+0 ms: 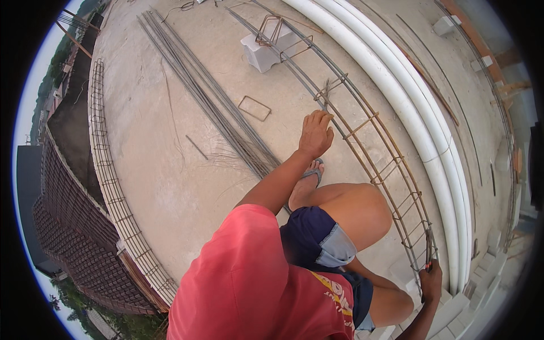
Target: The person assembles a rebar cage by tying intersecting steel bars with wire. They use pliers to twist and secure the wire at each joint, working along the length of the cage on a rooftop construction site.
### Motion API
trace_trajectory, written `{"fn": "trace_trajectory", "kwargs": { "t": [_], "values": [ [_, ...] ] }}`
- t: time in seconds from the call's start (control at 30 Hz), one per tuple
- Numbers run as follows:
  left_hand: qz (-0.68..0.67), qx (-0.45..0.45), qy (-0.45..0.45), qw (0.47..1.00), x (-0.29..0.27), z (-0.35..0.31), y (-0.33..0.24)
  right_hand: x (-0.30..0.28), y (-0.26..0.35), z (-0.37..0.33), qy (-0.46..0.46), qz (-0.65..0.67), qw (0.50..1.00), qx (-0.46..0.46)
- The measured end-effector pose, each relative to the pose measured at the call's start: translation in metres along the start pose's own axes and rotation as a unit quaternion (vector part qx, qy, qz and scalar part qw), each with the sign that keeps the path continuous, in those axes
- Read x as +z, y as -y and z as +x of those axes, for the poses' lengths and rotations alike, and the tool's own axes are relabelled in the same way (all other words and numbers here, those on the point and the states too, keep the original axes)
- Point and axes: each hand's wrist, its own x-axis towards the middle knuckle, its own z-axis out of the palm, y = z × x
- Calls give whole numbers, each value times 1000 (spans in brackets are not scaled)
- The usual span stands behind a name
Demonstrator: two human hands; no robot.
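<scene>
A long reinforcing-bar cage (381, 136) with rectangular stirrups runs along my right side, from the far end back to beside my knee. My left hand (316, 136) is closed at its left bar, with a small bundle of thin tie wires (326, 93) rising from the fingers. Down at the cage's near end, my right hand (432, 281) grips the handles of dark pincers (429, 246). The pincers' jaws point away from me, over the bars. A white block (262, 55) props the far part of the cage, and some loose stirrups (268, 29) rest there.
White pipes (416, 110) lie to the right of the cage. Several loose steel bars (212, 85) stretch across the concrete floor on the left, near a single stirrup (255, 108). Another cage (110, 175) follows the slab's left edge, beyond which a tiled roof (85, 238) lies lower.
</scene>
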Motion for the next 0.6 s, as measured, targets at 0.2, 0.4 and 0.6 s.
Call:
{"fn": "trace_trajectory", "kwargs": {
  "t": [0.2, 0.4, 0.6],
  "values": [
    [225, -156, 328, 904, -41, -159, 85, 1, -8, 18, 31, -24, 999, -23],
    [178, -224, 373, 883, 8, -174, 87, -3, 20, 9, 38, -3, 999, -2],
    [176, -355, 438, 807, 50, -140, 70, 4, 0, -2, 25, -4, 999, -27]
  ]
}}
